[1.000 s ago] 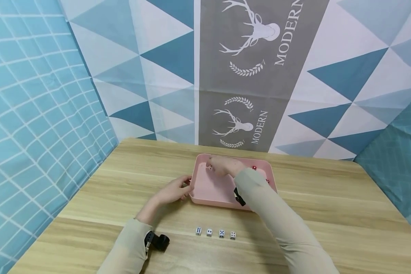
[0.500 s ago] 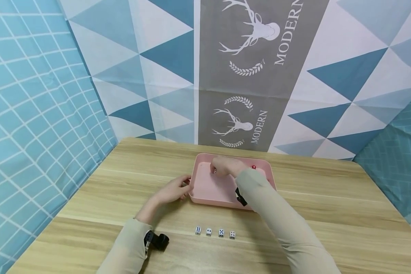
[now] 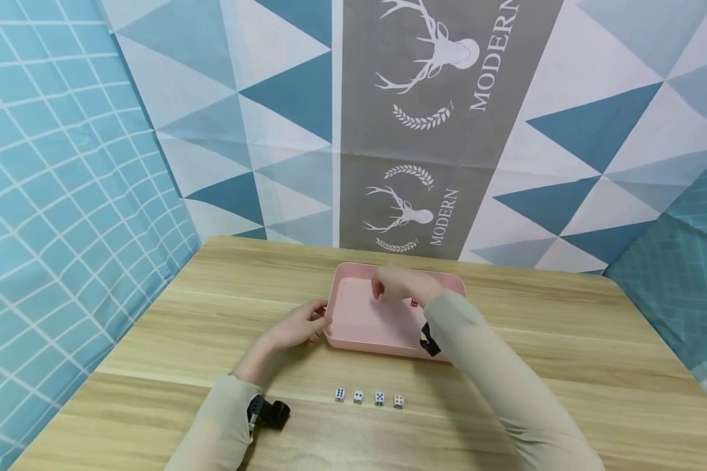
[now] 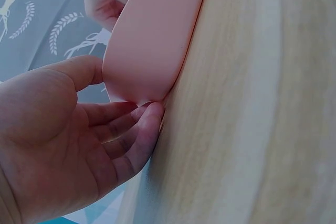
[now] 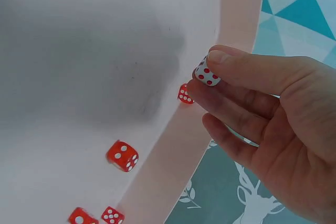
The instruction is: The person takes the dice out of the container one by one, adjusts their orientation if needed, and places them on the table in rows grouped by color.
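My right hand [image 3: 396,282] is above the pink tray [image 3: 353,320]. In the right wrist view, its thumb and finger pinch a white die [image 5: 208,75] with red dots; the head view hides this die. Below it, several red dice lie on the tray floor, among them a larger red die [image 5: 123,155] and one near the fingertips [image 5: 215,57]. My left hand [image 3: 294,326] holds the tray's near left corner. In the left wrist view, the thumb lies on the rim while the other fingers [image 4: 149,124] curl against the outer wall near the tabletop.
A row of white dice [image 3: 380,398] stands on the wooden table [image 3: 212,307] in front of the tray. Patterned cloth [image 3: 291,131] rises behind the table's far edge, and a blue checked cloth [image 3: 65,196] hangs at the left.
My right hand has shifted right within the tray, from near its left end toward the middle. The left hand stays at the corner, and the row of white dice has not moved.
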A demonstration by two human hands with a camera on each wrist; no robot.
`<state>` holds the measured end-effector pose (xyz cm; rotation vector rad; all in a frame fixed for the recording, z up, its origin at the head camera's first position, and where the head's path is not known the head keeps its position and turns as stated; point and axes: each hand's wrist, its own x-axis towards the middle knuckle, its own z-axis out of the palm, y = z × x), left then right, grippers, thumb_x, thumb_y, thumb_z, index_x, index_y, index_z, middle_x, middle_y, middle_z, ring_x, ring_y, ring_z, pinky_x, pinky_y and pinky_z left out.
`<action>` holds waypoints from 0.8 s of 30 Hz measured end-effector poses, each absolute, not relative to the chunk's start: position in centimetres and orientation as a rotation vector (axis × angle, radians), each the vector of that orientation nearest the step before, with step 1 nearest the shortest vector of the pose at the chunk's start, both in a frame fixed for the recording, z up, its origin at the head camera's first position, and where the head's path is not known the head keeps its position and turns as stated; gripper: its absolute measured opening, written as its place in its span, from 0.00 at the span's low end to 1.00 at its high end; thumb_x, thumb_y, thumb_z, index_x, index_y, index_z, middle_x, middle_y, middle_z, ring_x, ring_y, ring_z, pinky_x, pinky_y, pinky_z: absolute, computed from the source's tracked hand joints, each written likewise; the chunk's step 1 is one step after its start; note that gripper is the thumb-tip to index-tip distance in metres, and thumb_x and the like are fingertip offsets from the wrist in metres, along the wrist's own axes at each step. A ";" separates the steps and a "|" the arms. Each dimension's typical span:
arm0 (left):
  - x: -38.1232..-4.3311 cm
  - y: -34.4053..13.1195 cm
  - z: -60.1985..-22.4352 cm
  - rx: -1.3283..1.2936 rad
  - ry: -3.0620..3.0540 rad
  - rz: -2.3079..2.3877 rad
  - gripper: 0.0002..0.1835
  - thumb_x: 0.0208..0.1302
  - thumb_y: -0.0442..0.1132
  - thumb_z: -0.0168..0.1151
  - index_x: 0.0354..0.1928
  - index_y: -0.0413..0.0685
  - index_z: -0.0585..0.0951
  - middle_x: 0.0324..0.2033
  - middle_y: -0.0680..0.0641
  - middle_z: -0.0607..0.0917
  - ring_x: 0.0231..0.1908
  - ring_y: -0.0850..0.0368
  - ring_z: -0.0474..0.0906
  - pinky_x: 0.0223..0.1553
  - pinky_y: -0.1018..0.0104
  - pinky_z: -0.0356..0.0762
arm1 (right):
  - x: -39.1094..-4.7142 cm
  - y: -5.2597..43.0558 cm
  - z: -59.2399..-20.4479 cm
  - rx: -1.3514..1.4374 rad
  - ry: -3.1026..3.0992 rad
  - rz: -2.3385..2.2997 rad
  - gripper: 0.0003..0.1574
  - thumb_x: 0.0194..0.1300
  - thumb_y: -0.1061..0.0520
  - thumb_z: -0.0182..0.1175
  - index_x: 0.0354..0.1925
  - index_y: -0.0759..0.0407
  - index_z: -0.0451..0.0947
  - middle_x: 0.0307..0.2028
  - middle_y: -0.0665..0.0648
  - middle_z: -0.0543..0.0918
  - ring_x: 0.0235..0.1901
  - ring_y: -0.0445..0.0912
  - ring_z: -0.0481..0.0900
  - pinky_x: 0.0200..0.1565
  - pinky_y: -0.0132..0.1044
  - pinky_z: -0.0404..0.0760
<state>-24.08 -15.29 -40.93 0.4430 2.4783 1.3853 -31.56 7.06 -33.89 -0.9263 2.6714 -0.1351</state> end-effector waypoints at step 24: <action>-24.0 -15.3 -40.7 0.442 2.485 1.364 0.22 0.67 0.37 0.48 0.61 0.37 0.65 0.41 0.41 0.74 0.24 0.57 0.70 0.25 0.67 0.71 | -27.1 11.2 -34.3 -1.031 2.887 -0.327 0.09 0.55 0.67 0.56 0.33 0.60 0.82 0.32 0.53 0.83 0.33 0.44 0.78 0.39 0.37 0.77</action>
